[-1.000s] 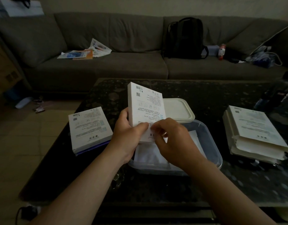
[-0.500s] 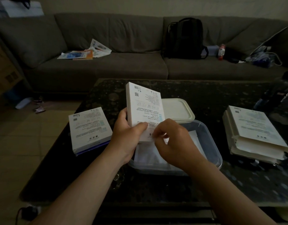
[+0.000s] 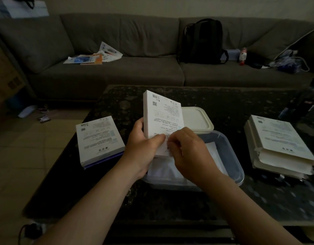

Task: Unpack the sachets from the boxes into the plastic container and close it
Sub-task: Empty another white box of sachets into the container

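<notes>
Barely shifted: left hand (image 3: 144,147) grips box (image 3: 163,114) upright over plastic container (image 3: 240,167), worktop's (image 3: 170,200) front edge; right hand (image 3: 191,152) fingers (image 3: 173,145) pinch lower flap. Opening step; next, flap needs tugging open, contents out.

Dim, underexposed room; wide-angle bending at edges, right side blurred.

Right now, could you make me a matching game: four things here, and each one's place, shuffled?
Things: 1 white lid; 2 black backpack; 3 upright box; 4 stack of boxes.
Places: A gripped by the left hand above the plastic container; B on the sofa; C on the table, right side; D on the table beyond the container.
Pairs: 1-D; 2-B; 3-A; 4-C.
</notes>
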### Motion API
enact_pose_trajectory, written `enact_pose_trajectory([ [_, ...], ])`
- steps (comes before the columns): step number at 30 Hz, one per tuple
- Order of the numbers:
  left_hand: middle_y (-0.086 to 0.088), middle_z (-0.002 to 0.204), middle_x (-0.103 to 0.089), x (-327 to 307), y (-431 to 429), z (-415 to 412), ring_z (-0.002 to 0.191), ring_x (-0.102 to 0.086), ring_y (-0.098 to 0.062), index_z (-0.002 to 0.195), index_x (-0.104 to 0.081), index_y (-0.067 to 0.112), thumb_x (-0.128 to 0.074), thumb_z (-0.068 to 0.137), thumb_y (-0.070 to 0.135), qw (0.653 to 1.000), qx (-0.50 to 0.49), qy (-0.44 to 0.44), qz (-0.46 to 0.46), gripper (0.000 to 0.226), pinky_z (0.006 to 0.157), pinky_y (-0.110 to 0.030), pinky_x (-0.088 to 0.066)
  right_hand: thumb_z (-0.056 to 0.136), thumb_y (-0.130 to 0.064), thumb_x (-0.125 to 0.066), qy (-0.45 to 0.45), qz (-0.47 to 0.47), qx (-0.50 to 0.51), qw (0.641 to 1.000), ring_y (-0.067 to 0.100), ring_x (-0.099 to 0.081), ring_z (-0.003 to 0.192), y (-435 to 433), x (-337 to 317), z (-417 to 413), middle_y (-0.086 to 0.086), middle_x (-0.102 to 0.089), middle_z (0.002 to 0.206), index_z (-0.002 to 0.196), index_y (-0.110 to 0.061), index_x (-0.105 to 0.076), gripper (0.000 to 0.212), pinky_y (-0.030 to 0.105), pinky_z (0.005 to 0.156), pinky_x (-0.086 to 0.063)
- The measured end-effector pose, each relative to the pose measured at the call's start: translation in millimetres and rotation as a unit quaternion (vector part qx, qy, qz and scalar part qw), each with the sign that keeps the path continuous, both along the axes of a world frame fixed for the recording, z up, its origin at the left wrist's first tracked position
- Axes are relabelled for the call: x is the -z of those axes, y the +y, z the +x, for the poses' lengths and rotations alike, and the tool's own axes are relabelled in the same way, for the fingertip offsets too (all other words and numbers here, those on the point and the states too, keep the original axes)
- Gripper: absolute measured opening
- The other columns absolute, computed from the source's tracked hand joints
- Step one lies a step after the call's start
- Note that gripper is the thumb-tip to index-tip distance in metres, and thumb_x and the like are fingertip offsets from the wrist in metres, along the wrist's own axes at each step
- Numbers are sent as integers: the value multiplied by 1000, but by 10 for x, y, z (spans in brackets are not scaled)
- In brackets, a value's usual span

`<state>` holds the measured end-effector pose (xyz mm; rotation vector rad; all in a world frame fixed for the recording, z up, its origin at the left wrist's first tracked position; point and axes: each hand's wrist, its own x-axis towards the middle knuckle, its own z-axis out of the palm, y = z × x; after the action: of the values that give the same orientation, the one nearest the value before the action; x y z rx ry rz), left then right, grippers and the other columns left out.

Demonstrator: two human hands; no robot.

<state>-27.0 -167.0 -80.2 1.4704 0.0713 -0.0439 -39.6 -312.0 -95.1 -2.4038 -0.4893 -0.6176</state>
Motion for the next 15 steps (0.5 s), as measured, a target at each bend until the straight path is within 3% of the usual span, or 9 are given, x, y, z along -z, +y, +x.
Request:
enact_pose_trajectory([
  [3, 4, 132, -70, 3, 8, 10, 123, -67, -22, 141, -50, 35, -79, 79, 17, 1000, -5, 2, -5, 71, 103, -52, -57, 96, -14, -56, 5, -20, -6, 1000, 16, -53, 85, 9, -10, -6, 3, -57, 99, 94, -13, -56, 2, 34, 70, -55],
  [6, 1, 131, -70, 14, 49, 51, 118, -69, -22, 143, -48, 32, -71, 94, 1, 999, -25, 10, -33, 63, 98, -49, -60, 97, -15, -54, 22, -15, -18, 999, 13, -52, 93, -9, -27, -24, 3, -56, 107, 98, -14, -53, 2, 28, 76, -54],
  [10, -1, 129, -71, -29, 92, 81, 110, -73, -23, 147, -47, 27, -67, 96, 0, 995, -52, 27, -77, 61, 87, -46, -65, 99, -18, -53, 48, -18, -20, 998, 15, -52, 110, -8, -40, -80, 3, -54, 122, 103, -17, -49, 6, 25, 84, -54],
  [15, -5, 122, -75, -67, 113, 116, 103, -76, -27, 142, -52, 22, -64, 98, 2, 984, -82, 57, -145, 50, 74, -45, -66, 97, -15, -55, 40, -40, -43, 997, 22, -53, 116, 3, -55, -144, 5, -55, 127, 104, -17, -48, 10, 27, 89, -53],
])
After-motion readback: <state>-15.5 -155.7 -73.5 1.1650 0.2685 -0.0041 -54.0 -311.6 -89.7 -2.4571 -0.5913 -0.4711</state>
